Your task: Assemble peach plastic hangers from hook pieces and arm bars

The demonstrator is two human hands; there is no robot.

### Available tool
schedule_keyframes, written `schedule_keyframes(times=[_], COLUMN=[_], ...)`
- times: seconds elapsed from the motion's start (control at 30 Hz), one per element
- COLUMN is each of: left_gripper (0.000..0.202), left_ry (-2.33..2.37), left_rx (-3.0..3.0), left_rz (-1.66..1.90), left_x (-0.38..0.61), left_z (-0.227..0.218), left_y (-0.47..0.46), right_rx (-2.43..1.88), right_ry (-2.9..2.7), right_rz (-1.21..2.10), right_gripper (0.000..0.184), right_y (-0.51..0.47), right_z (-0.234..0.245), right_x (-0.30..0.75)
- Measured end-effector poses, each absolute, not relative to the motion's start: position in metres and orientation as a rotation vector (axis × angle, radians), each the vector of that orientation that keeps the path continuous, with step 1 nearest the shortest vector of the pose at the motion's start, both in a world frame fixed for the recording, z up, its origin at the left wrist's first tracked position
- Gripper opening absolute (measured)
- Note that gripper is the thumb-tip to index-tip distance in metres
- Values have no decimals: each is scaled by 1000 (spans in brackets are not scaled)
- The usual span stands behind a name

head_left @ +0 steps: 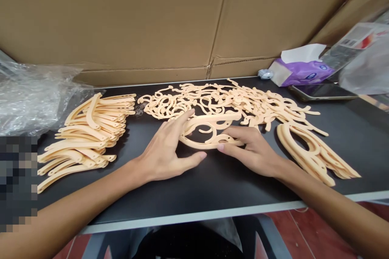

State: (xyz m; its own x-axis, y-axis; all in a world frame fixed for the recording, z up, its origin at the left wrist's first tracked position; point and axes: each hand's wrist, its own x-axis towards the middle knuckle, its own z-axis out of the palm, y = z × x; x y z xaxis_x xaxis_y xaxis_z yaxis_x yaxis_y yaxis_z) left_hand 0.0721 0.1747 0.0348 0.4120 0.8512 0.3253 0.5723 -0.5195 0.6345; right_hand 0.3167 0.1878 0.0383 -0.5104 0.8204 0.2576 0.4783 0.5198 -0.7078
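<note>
A peach plastic hanger piece (209,131) with a hook inside its loop lies on the black table (219,186) between my hands. My left hand (167,151) rests on its left end, fingers stretched along the piece, thumb pointing right on the table. My right hand (249,149) pinches its right end, fingers curled over the edge. Behind them spreads a heap of loose peach hook pieces (221,101).
A stack of curved hanger arms (88,133) lies at the left, another stack (316,153) at the right. Crumpled clear plastic (33,97) sits far left. A purple tissue pack (300,71) and a phone (322,91) lie back right. Cardboard boxes (152,20) wall the back.
</note>
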Motion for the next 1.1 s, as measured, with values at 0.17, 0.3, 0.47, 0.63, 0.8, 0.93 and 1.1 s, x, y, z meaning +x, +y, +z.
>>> schedule_keyframes(times=[0.17, 0.3, 0.47, 0.63, 0.8, 0.93, 1.1], left_gripper=[84, 70, 67, 70, 70, 71, 75], left_ry=[1202, 1188, 1121, 1100, 1065, 1051, 1019], left_rx=[2392, 2460, 2365, 2330, 2403, 2433, 2454], left_rz=[858, 932, 1006, 1019, 967, 927, 887], left_x=[71, 70, 70, 69, 68, 69, 70], left_z=[28, 25, 28, 24, 22, 23, 22], left_y=[179, 180, 179, 178, 178, 178, 177], right_rx=[-1044, -1011, -1048, -1157, -1170, -1174, -1120], right_ry=[-2184, -2209, -2171, -1984, -1906, -1868, -1770], right_rz=[760, 703, 706, 900, 1098, 1082, 1217], right_gripper=[32, 30, 24, 25, 44, 37, 28], right_y=[187, 187, 185, 186, 190, 190, 189], right_z=[39, 40, 38, 35, 33, 35, 33], right_x=[317, 316, 316, 316, 316, 314, 314])
